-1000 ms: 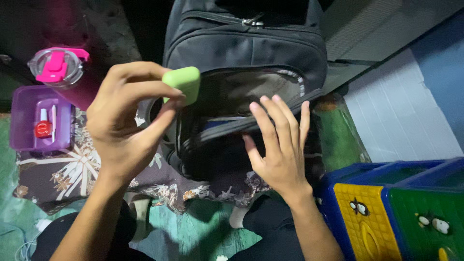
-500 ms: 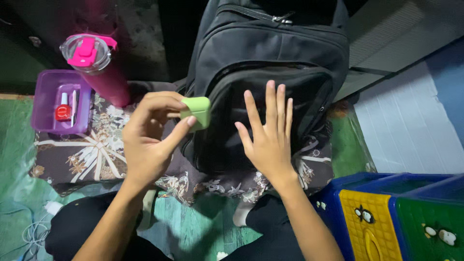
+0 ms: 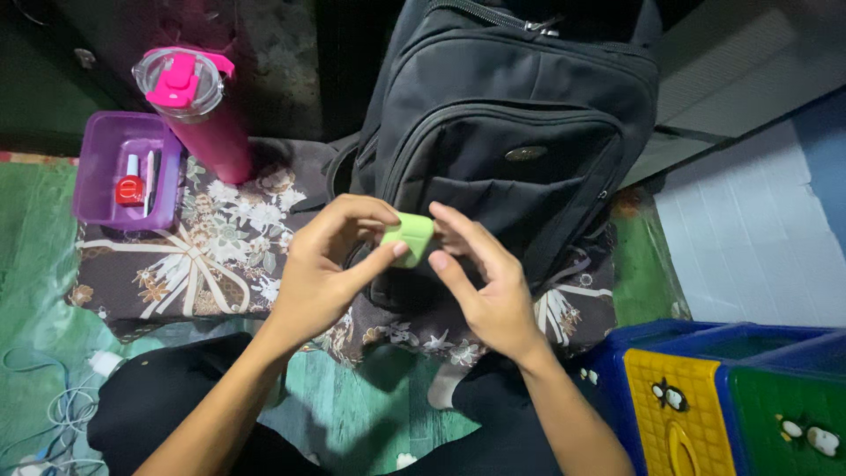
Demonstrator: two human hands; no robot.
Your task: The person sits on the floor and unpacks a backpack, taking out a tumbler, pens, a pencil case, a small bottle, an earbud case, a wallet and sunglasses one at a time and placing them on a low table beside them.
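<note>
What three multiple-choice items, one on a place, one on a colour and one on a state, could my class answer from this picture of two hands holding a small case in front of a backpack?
1. Where does the purple box sit?
A. On top of the backpack
B. Left of the pink bottle
C. Inside the blue crate

2. What colour is the small case?
A. Light green
B. Red
C. White

3. How is the small case held?
A. It lies alone on the cloth
B. The right hand alone grips it
C. The left hand pinches it while the right hand's fingertips touch it

Answers:
1. B, the box stands on the floral cloth just left of the pink bottle.
2. A, it shows pale green against the black backpack.
3. C, the left hand holds it between thumb and fingers, and the right hand meets its side.
</note>
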